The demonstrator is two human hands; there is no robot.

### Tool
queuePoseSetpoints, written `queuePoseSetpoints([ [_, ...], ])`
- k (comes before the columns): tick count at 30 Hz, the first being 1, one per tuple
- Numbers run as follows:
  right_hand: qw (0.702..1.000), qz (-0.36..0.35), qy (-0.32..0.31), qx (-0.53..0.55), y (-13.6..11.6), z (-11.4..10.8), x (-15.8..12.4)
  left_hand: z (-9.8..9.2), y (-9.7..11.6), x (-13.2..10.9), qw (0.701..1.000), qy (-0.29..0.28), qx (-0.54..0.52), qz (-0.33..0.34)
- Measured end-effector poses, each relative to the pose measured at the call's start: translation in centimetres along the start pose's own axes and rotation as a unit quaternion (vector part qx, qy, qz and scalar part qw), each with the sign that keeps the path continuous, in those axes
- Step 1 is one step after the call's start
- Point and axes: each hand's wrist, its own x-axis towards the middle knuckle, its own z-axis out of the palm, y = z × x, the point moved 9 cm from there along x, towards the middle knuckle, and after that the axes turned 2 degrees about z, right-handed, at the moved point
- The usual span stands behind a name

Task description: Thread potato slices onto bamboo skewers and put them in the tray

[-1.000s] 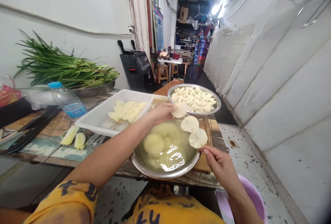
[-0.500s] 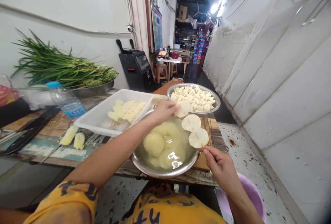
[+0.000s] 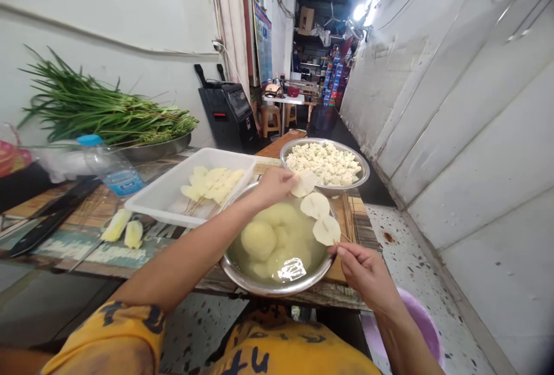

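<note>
My right hand point(image 3: 366, 271) pinches the lower end of a thin wooden skewer point(image 3: 339, 243) that carries two round, pale potato slices point(image 3: 326, 229). At the skewer's upper end, my left hand point(image 3: 277, 186) grips another potato slice point(image 3: 304, 183) by its edge; whether the skewer tip has gone through it I cannot tell. Both hands are above a steel bowl point(image 3: 277, 289) of cloudy water, where peeled potatoes point(image 3: 258, 240) lie submerged. Left of the bowl, a white plastic tray point(image 3: 162, 187) contains skewered potato slices point(image 3: 212, 183).
A steel bowl point(image 3: 367, 170) of cauliflower pieces stands behind. Bare skewers point(image 3: 350, 216) lie to the right. On the left are a knife point(image 3: 37, 231), a water bottle point(image 3: 115, 170), two small pale vegetable pieces point(image 3: 116, 226) and a pan of green chives point(image 3: 108, 112). A purple tub point(image 3: 415, 329) sits on the floor.
My right hand and the skewer have shifted slightly left and up, bringing the two threaded slices closer to my left hand. The left hand has barely moved.
</note>
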Motion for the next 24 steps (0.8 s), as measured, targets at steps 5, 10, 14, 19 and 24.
queuePoseSetpoints([
  [5,0.987,-0.079,0.079,-0.116,-1.4,-0.6,-0.3,0.5,0.0,-0.2,1.000,-0.015,-0.010,-0.005],
  [10,0.982,-0.096,0.090,-0.139,-1.8,-0.5,0.0,0.7,0.1,-0.4,0.990,-0.010,-0.136,-0.042],
  [14,0.991,-0.075,0.083,-0.079,-1.3,-0.8,0.5,1.2,-0.7,-0.5,0.941,-0.011,-0.319,-0.117],
  [19,0.993,-0.068,0.096,-0.030,-0.9,-1.0,0.7,2.6,-1.9,-1.2,0.911,-0.051,-0.348,-0.216],
  [24,0.988,-0.080,0.134,-0.021,-1.3,-1.2,1.1,6.5,-0.1,-3.5,0.902,-0.244,-0.289,-0.207],
])
